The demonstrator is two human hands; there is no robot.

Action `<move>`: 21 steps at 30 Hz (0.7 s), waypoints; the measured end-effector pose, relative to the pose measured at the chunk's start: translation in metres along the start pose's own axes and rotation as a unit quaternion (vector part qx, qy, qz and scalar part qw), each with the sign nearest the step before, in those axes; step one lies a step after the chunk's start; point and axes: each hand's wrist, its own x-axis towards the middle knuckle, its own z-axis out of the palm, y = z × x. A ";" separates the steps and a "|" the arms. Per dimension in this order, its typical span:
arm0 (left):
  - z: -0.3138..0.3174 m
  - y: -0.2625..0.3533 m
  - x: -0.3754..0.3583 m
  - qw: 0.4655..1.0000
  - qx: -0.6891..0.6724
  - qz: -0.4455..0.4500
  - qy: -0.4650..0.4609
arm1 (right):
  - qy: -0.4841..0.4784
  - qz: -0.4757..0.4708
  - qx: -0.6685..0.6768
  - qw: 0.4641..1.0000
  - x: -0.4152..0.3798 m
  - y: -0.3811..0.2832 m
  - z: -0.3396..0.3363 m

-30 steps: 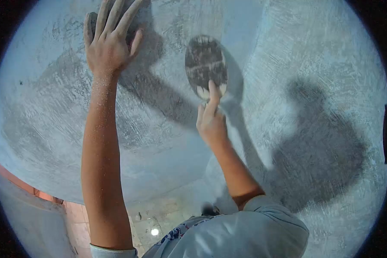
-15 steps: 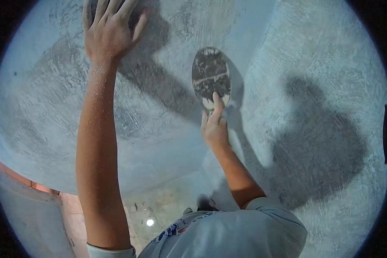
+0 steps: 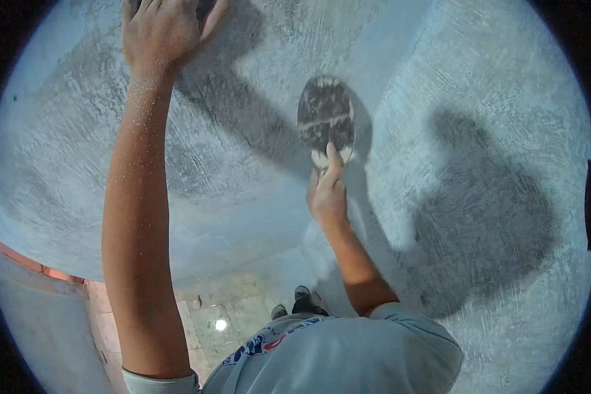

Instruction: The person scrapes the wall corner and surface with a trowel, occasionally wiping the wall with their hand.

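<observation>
My right hand grips the lower end of an oval, paddle-shaped tool, with one finger laid along its face. That face is dark and worn, with pale patches and a light line across it. The tool lies close to the rough grey-white plastered wall, near a corner, and casts a shadow. Higher up on the left, my left hand is at the wall with thumb and fingers apart, holding nothing. Its fingertips are cut off by the top edge of the view. Pale dust speckles the left forearm.
Another plastered wall surface rises on the right, carrying my shadow. Below lies a tiled floor with a bright spot of light on it. My shoes show beneath my shirt. A reddish edge runs at lower left.
The tool in my right hand sits slightly lower and to the right in view. My left hand appears higher, its fingers more cut off. More of my shoes shows.
</observation>
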 end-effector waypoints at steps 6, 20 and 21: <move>0.001 0.003 0.003 0.999 -0.023 -0.015 0.017 | -0.093 0.038 0.045 0.994 -0.043 0.006 0.006; -0.004 -0.001 0.004 1.000 -0.009 -0.002 -0.003 | 0.031 -0.023 0.037 0.999 -0.029 0.005 -0.003; -0.001 -0.002 0.005 1.000 -0.003 -0.001 0.007 | 0.023 -0.006 0.048 0.999 0.001 -0.003 -0.013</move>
